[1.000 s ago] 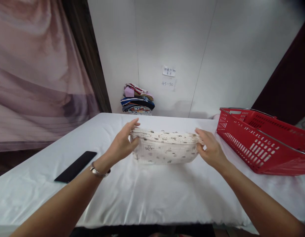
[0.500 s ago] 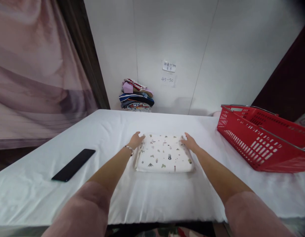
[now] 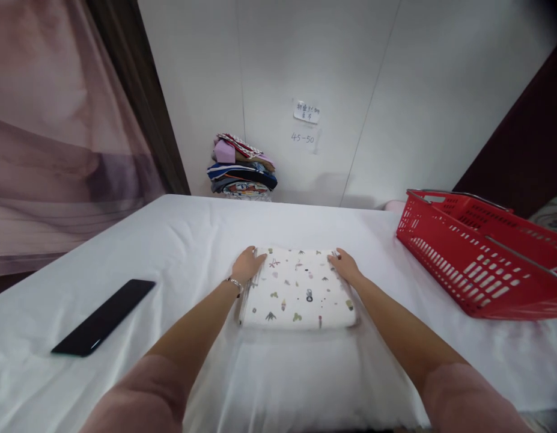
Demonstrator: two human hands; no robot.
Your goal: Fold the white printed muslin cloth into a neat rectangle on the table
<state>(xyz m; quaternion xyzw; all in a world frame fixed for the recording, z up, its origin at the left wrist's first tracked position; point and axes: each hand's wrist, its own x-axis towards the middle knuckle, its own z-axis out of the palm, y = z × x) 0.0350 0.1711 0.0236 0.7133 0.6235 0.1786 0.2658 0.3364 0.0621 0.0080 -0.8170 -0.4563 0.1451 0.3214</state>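
The folded printed cloth (image 3: 298, 293) has dropped from upright to flat since a second ago, lying between the fingers of left hand (image 3: 248, 265) and right hand (image 3: 346, 266), which hold its far corners, folding seemingly done, nothing loose left.

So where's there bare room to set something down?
Bare tablecloth lies between the folded cloth and the far edge, and between the black slab and the left hand. Crowded: the folded cloth's far corners, with that hand and the right hand on them, and the far right, with the red basket.
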